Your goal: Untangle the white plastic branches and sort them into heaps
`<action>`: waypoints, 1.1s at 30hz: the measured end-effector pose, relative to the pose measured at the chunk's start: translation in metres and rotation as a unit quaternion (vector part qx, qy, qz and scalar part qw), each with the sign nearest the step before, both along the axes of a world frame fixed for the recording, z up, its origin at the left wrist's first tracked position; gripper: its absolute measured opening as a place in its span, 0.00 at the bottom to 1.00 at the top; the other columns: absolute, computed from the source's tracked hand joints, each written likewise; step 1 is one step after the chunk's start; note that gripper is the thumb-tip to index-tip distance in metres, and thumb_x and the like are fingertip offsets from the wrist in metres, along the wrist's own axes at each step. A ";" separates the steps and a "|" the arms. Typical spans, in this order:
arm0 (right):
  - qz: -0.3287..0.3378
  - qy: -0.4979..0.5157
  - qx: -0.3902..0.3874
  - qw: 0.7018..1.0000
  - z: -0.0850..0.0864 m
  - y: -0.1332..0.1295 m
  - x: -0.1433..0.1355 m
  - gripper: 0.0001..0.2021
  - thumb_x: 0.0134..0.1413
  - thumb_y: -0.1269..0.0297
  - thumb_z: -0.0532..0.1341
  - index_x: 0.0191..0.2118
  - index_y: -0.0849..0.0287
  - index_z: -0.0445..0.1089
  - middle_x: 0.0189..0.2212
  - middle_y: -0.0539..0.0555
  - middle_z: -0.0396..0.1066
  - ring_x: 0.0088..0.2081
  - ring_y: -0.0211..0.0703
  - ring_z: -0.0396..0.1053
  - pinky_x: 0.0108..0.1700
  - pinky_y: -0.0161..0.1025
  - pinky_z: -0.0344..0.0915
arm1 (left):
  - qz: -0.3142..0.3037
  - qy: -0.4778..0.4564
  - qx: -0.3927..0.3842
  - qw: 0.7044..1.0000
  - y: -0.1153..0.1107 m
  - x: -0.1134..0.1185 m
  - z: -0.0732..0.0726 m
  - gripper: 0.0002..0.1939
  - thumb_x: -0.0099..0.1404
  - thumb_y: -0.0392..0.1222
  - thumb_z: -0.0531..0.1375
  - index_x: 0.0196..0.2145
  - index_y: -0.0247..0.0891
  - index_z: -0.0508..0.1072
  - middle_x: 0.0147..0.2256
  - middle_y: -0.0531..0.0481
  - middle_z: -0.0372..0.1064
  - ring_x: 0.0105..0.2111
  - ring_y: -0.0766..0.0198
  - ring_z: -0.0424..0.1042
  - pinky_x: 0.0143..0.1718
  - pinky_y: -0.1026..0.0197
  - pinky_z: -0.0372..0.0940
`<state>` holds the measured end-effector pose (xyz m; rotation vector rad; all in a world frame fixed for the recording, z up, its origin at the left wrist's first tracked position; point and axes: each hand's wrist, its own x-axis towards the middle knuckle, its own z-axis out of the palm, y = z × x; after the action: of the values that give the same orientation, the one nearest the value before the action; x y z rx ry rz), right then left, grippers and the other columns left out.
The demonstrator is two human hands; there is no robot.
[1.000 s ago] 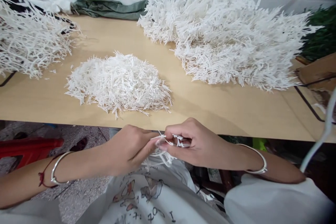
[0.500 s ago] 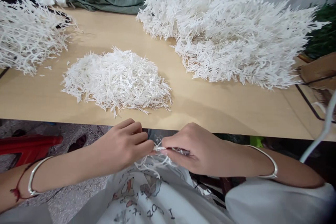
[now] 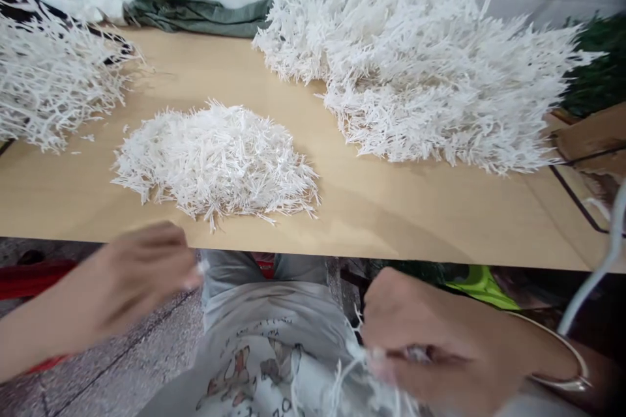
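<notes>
My right hand [image 3: 425, 339] is closed around a bunch of thin white branching plastic strands [image 3: 342, 378], which hangs from its fingers in front of my shirt. To the left, just off the table's front edge, my left hand [image 3: 151, 267] is blurred, its fingers pinched together. A tiny white spot shows at those fingertips, too smeared to name. Beyond the hands, a low heap of short white plastic sprigs [image 3: 220, 163] lies on the table.
A taller pile of white branched sprigs [image 3: 440, 71] covers the table's [image 3: 391, 221] back right. More white strands [image 3: 53, 78] lie at far left. Green cloth [image 3: 195, 13] rests along the tiled wall. A cardboard box [image 3: 594, 140] and white cable [image 3: 596, 260] are at right.
My hands have drawn apart: the left has moved left, the right has moved right and down with the white strands. The view has tilted slightly.
</notes>
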<state>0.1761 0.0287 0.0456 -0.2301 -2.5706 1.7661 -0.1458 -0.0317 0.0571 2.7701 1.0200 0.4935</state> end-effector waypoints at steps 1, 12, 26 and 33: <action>-0.072 0.007 0.007 0.997 -0.003 0.002 0.004 0.16 0.59 0.69 0.53 0.22 0.57 0.47 0.17 0.43 0.42 0.19 0.31 0.42 0.23 0.34 0.43 | 0.055 -0.007 0.048 0.997 0.008 -0.012 0.001 0.11 0.71 0.36 0.50 0.32 0.36 0.68 0.24 0.53 0.65 0.26 0.68 0.63 0.29 0.65 0.58; -0.306 0.089 -0.131 0.939 -0.027 0.025 -0.021 0.19 0.61 0.58 0.56 0.21 0.60 0.54 0.17 0.42 0.44 0.19 0.28 0.42 0.20 0.33 0.38 | 0.322 0.048 0.298 0.897 0.114 -0.030 0.003 0.17 0.67 0.54 0.56 0.33 0.41 0.78 0.29 0.56 0.75 0.25 0.71 0.65 0.22 0.66 0.50; -0.334 0.213 -0.210 0.894 -0.025 0.024 -0.026 0.18 0.60 0.60 0.59 0.22 0.61 0.59 0.19 0.44 0.45 0.21 0.28 0.40 0.21 0.32 0.37 | 0.375 -0.137 0.128 0.908 0.120 -0.014 0.007 0.27 0.52 0.54 0.69 0.48 0.41 0.74 0.40 0.54 0.76 0.29 0.70 0.67 0.30 0.65 0.57; -0.378 0.197 -0.255 0.868 -0.030 0.018 -0.030 0.23 0.54 0.53 0.63 0.18 0.60 0.53 0.16 0.42 0.42 0.18 0.26 0.41 0.18 0.30 0.39 | 0.386 -0.152 0.115 0.903 0.116 -0.012 0.000 0.13 0.59 0.51 0.65 0.33 0.38 0.78 0.38 0.54 0.76 0.28 0.71 0.65 0.25 0.65 0.54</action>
<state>0.1465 0.0463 0.0153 -0.6822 -1.3908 1.8303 -0.1578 0.0843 0.0573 2.2247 2.0557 1.1572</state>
